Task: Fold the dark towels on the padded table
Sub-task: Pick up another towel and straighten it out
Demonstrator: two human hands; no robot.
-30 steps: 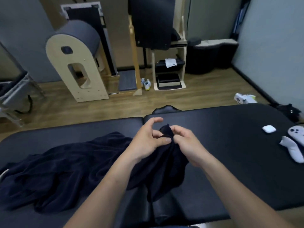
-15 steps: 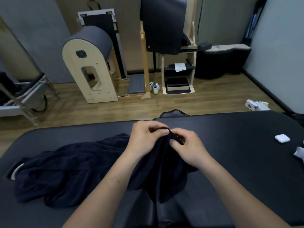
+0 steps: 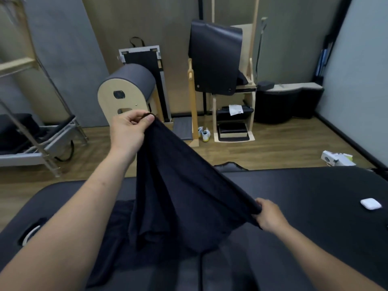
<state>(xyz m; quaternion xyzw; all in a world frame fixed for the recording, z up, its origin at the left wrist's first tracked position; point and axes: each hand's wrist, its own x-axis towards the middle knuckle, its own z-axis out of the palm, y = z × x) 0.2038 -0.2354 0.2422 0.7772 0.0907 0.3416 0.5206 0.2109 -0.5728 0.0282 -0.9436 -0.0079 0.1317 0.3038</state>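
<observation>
As left hand pinches, right hand grips towel (taut).

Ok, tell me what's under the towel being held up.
Under the lifted towel, more dark cloth lies on the padded table. The towel hides most of it, so how many pieces cannot be told.

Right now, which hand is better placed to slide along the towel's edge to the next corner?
Probably the right hand: it grips the dark towel's taut edge, low over the padded table. The left hand pinches the raised corner, anchoring it.
</observation>
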